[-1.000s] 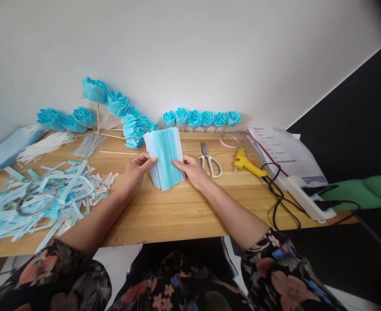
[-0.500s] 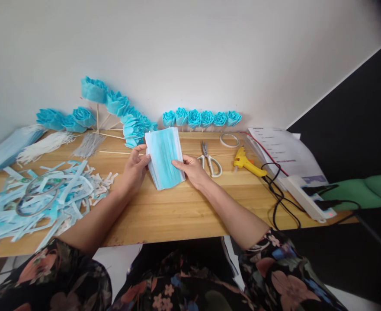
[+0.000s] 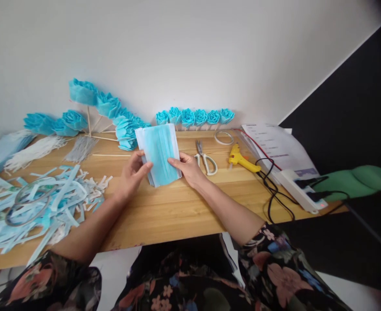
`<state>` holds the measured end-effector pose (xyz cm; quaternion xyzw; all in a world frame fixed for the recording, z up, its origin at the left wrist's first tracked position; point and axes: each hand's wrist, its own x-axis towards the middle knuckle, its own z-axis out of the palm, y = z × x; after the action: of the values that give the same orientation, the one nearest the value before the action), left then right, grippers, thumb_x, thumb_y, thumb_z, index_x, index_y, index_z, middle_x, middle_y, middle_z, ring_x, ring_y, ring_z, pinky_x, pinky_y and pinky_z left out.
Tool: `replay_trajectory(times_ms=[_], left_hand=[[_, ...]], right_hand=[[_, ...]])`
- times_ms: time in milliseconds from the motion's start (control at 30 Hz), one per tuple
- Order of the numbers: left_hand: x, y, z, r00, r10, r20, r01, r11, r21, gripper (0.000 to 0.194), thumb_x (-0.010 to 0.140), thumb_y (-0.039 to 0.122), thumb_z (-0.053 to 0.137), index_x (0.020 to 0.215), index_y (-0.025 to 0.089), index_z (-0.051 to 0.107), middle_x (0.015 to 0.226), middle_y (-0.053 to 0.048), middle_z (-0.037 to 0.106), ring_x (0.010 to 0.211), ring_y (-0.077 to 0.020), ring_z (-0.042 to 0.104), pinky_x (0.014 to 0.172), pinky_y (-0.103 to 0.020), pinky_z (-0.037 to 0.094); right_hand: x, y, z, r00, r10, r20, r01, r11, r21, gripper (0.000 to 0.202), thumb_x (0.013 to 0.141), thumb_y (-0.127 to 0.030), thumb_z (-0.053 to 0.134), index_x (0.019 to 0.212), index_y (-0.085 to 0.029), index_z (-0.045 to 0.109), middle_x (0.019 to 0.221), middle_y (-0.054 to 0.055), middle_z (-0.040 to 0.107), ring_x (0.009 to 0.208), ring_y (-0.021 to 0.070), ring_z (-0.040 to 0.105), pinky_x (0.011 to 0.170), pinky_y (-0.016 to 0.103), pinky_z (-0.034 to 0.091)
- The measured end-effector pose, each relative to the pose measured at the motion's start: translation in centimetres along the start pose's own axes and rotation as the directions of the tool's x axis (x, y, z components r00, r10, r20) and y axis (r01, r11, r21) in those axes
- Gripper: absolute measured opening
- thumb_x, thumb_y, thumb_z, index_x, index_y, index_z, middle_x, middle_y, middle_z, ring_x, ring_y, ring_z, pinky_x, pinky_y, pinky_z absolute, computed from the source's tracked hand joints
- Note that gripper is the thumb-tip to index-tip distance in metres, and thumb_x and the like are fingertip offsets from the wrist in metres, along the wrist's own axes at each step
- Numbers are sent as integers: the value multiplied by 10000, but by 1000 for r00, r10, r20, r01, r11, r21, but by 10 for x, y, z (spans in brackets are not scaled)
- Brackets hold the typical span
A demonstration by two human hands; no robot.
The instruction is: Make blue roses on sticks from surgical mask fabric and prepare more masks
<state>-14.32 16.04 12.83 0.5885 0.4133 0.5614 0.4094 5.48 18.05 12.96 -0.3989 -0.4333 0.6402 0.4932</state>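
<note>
A thin stack of blue pleated face mask pieces (image 3: 160,155) is held upright above the middle of the wooden table, its white edges fanned a little at the left. My right hand (image 3: 190,169) grips the right edge, thumb on the front and fingers behind. At the left edge, my left hand (image 3: 132,173) has its fingers behind the stack and its thumb by the front lower corner. White-handled scissors (image 3: 205,160) lie just right of my right hand, slightly open. A thin wooden stick (image 3: 111,155) lies left of the stack.
Blue flowers on sticks (image 3: 187,117) lean along the wall. Mask scraps (image 3: 47,203), white ear loops (image 3: 36,151), grey wires (image 3: 79,148) and flat masks (image 3: 5,151) cover the left. At right are a yellow glue gun (image 3: 242,159), tape roll (image 3: 224,138), papers (image 3: 274,142) and a power strip (image 3: 302,190).
The view has shifted, so the table things appear further left. My left thumb has slid lower and stretched out along the stack's edge. The right hand keeps its hold.
</note>
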Motion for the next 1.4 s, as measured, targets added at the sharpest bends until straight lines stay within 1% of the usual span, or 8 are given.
replay_trajectory(times_ms=[200,333,467,667,967,1100,1233,1400], left_hand=[[-6,-14,-4,970,232,-71,-202,935,290,288,887,438,712,910,179,588,852,-29,616,811,-172,601,801,-313,508],[-6,-6,-1,916,380,-127,-355,916,186,469,834,343,789,1198,240,511,1049,-54,626,896,-179,629,824,-324,535],[-1,10,3,970,225,-87,-218,972,88,789,741,388,869,1379,275,419,1259,-106,625,1115,-258,645,932,-397,558],[-9,18,3,980,-175,-96,183,980,81,469,746,430,848,1094,192,641,1062,-81,723,945,-262,673,785,-344,594],[-3,21,-3,992,119,48,-128,948,290,229,798,383,785,890,183,722,965,-81,689,972,-264,633,908,-365,528],[-11,83,-16,943,298,147,-333,839,430,288,801,381,777,1057,251,760,1113,-81,710,1093,-316,632,1047,-446,463],[-72,151,-12,875,180,449,-375,838,395,360,872,297,720,1217,400,731,1158,-39,736,1081,-302,670,972,-409,513],[-160,103,19,584,-308,751,114,947,299,305,1007,468,505,1164,367,747,1133,-38,754,1028,-250,703,915,-349,544]], right_hand=[[-6,-1,3,972,-217,92,227,965,-128,341,708,-481,823,865,-195,721,775,-13,674,745,162,605,718,298,497],[-11,-4,5,940,-311,140,337,909,-244,319,768,-467,775,904,-187,703,858,14,687,831,186,636,792,328,521],[-8,-2,5,953,-226,200,272,930,-248,371,756,-430,778,1020,-189,677,1000,48,722,941,209,670,847,350,546],[-5,4,2,959,-122,255,187,950,-249,432,763,-459,795,1100,-211,688,1049,55,740,946,219,690,837,352,568],[-2,10,-4,965,-57,257,141,936,-322,399,784,-565,754,826,-168,744,790,41,725,780,196,661,723,316,516],[-2,7,-4,968,-172,182,212,951,-225,424,777,-602,726,831,-181,751,835,39,737,808,191,658,791,330,515],[1,8,-3,966,-164,198,213,942,-260,426,751,-595,726,750,-170,704,721,16,673,704,159,604,697,289,471],[-1,8,-3,957,-144,252,234,897,-376,453,784,-615,661,685,-174,623,631,-6,569,628,128,515,615,261,388]])
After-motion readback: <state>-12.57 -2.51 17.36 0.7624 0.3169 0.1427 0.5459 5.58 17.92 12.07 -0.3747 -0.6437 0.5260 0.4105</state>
